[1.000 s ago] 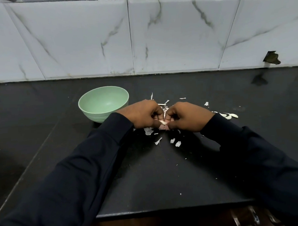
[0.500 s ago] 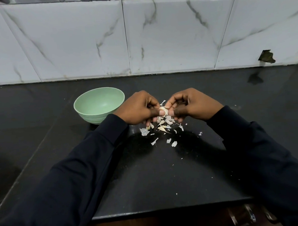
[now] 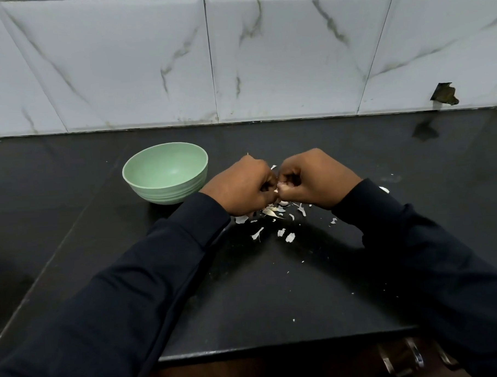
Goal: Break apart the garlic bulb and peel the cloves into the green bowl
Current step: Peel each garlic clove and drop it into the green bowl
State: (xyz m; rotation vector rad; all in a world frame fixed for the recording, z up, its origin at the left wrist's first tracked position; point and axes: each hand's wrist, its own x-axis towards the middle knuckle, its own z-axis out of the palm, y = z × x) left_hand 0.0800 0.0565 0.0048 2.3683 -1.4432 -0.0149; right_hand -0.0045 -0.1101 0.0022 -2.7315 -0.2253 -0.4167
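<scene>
The green bowl [image 3: 167, 174] stands on the black counter [image 3: 274, 287], left of my hands, and looks empty. My left hand [image 3: 241, 185] and my right hand [image 3: 315, 178] meet knuckle to knuckle just above the counter, fingers curled. Between their fingertips they pinch a small pale garlic clove [image 3: 276, 190], mostly hidden by the fingers. Below the hands lies a heap of white garlic skins and pieces [image 3: 272, 211].
More skin flakes [image 3: 289, 237] are scattered toward me, and one piece [image 3: 384, 189] lies by my right sleeve. A marble-tiled wall [image 3: 236, 60] rises behind the counter, with a dark chipped spot [image 3: 444, 94] at the right. The counter's front edge [image 3: 277, 351] is close to me.
My hands have closed together into tight fists around the clove. The pile of garlic pieces that showed beneath my fingers is now partly covered by them.
</scene>
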